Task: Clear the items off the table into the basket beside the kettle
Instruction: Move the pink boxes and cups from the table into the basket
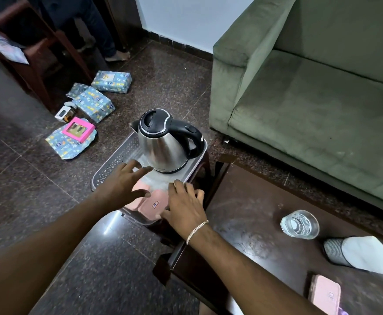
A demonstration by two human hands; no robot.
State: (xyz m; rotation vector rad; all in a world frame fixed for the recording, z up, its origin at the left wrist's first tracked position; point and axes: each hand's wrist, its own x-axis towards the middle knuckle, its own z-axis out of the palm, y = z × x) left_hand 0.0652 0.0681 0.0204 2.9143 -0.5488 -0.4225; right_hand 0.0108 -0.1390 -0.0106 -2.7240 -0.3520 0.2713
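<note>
Reaching over the basket (108,169), both hands hover above a pink case (150,204) that lies flat in its near end. The left hand (123,185) is palm down with its fingers spread wide, holding nothing, its fingertips close to the base of the kettle (165,142). The right hand (184,206), with a chain bracelet (196,230) at the wrist, has its fingers loosely splayed over the case's right edge; whether they press on the case or only hang over it I cannot tell. The basket is a grey perforated tray resting on a dark stool just off the table's (254,223) far left corner, and the steel kettle with its black lid and handle stands upright in the basket's far half. On the dark table, to the right, stand a clear glass (299,223), near it a striped pouch (333,250) with a white paper (367,253) lying over it, and at the near edge a second pink case (325,293). A green sofa (311,98) runs along the far side of the table. On the floor to the left lie several wrapped parcels (95,103) in blue patterned paper, a pink box (78,129) resting on one of them, and a small white box (64,113) beside them. A person's legs (99,30) stand at the far left by a wooden chair (38,53).
</note>
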